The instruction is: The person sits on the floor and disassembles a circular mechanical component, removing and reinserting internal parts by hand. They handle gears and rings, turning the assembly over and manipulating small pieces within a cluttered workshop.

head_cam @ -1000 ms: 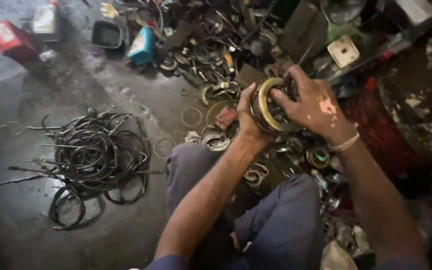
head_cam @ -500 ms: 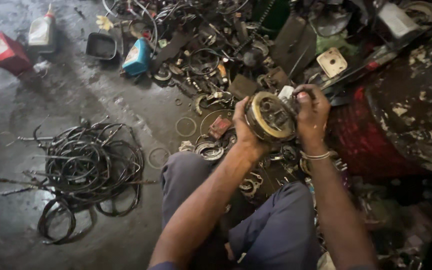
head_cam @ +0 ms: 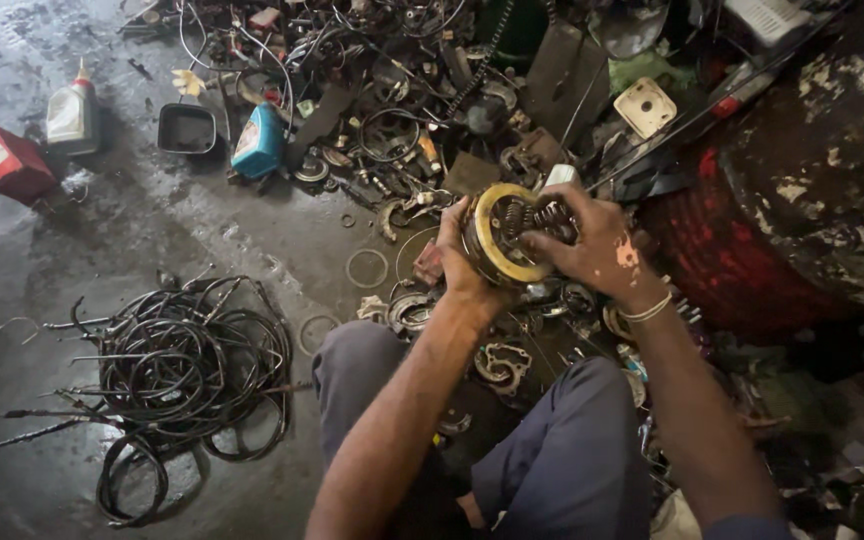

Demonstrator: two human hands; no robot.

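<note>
Head view: both hands clamp a round metal clutch assembly [head_cam: 508,232] above the knees, left hand [head_cam: 460,262] cupping the rim, right hand [head_cam: 597,250] over the springs. Looks heavy, rigid, probably greasy; rim is the best grip. Scattered metal parts [head_cam: 402,150] crowd the floor [head_cam: 102,230]; cable coil [head_cam: 187,365] to the left.

Both bare forearms reach forward from the bottom of the view, over knees in grey trousers, and meet in front of the body. The left hand [head_cam: 462,262] is cupped, palm turned inward, fingers curled and closed in a grip. The right hand [head_cam: 592,250] faces it, knuckles up, fingers bent and clamped, pale blotches on its back and a thin band at the wrist.
</note>
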